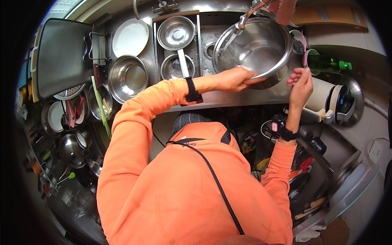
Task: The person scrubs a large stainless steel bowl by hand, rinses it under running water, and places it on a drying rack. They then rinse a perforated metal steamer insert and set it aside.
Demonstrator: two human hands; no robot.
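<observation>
A large stainless steel pot (260,46) tilts over the right part of the sink. My left hand (240,79) grips its near rim. From the faucet (240,24) a stream of water (231,40) runs into the pot. My right hand (301,82) is raised to the right of the pot, its fingers curled. Its fingertips meet the lower end of a slim pink handle (304,50); whether they pinch it is unclear. Beside that handle, a dark scouring pad (297,46) sits in a white container.
On the left counter are a white plate (130,38) and a steel bowl (128,79). A steel strainer-like pan (176,33) and a smaller bowl (173,67) occupy the left basin. A green bottle (327,62) and a cream thermos (320,95) lie at right. A knife (97,76) hangs at left.
</observation>
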